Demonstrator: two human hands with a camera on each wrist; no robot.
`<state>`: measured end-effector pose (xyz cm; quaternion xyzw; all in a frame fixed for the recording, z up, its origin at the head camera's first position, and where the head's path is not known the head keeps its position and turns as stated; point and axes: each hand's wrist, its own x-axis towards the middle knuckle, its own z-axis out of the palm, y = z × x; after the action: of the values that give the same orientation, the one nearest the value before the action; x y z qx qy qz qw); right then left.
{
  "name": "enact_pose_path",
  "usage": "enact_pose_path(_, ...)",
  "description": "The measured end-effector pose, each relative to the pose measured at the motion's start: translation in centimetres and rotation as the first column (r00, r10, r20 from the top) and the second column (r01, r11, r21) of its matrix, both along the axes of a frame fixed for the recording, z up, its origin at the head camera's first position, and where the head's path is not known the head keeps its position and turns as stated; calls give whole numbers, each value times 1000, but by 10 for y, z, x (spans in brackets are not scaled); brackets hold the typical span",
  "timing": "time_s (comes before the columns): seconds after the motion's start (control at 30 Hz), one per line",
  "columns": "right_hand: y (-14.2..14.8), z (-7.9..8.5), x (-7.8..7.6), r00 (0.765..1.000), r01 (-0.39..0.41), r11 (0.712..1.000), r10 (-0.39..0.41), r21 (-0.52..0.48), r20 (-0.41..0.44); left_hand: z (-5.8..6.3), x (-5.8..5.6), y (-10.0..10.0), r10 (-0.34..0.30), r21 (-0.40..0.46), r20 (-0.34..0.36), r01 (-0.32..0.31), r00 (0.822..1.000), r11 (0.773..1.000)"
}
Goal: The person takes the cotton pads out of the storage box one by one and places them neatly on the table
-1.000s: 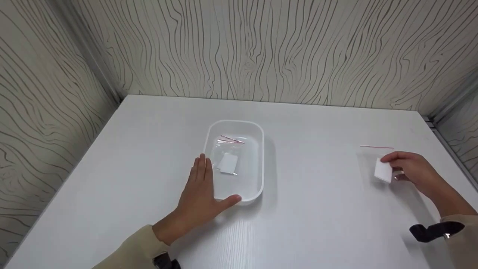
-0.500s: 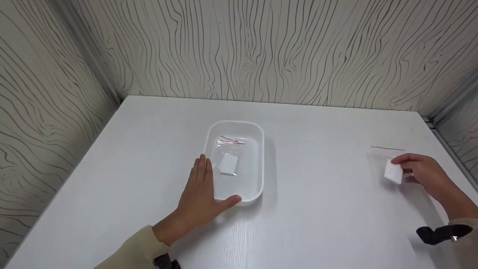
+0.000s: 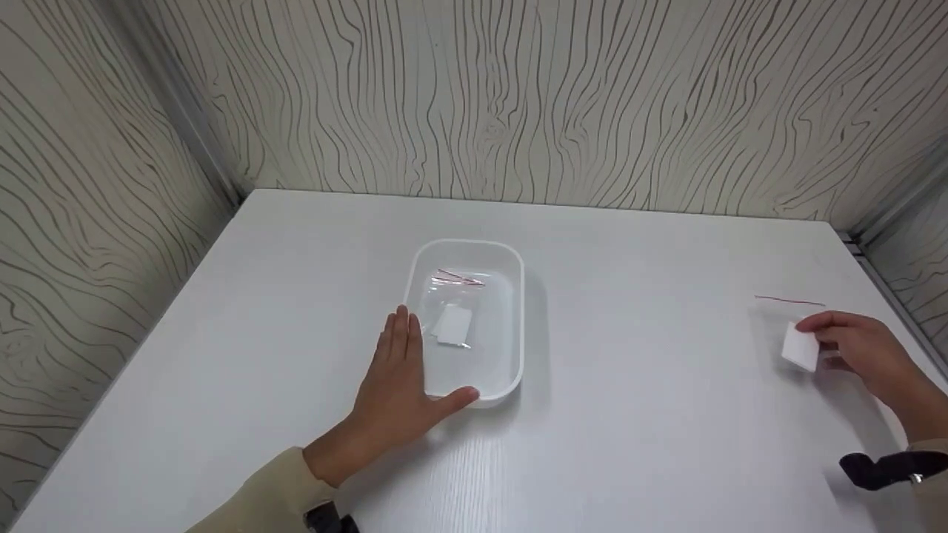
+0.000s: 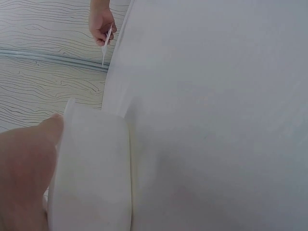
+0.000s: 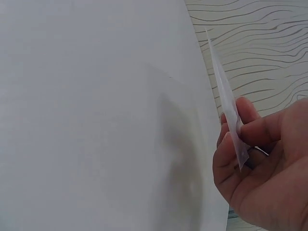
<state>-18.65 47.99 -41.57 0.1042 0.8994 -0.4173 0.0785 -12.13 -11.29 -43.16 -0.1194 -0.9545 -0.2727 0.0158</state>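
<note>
A clear zip bag with a red-striped top and a flat white piece inside is pinched between my right hand's thumb and fingers. The right wrist view shows this bag nearly edge-on, above the table. My left hand lies straight-fingered along the left side of a white plastic tub, its thumb spread over the near rim. In the left wrist view the tub's outer wall stands beside that hand. Inside the tub lie clear bags with red strips and white pieces, overlapping each other.
The white table carries the tub near its middle. Wood-grain panels rise behind it and at both sides. A dark band with a device sits on the right wrist, over a beige sleeve.
My right hand has moved steadily to the right and slightly nearer, carrying the zip bag with it. The left hand and the tub have stayed in place.
</note>
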Motion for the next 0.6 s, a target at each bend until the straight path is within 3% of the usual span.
enact_pose_path(0.17,10,-3,2,1000,17,1000,-17,18,2,0,0,0,5,-11,3,-5,1000,1000)
enact_pose_path(0.6,23,-12,7,1000,-6,982,3,189,13,-1,-2,1,3,-21,4,-3,1000,1000)
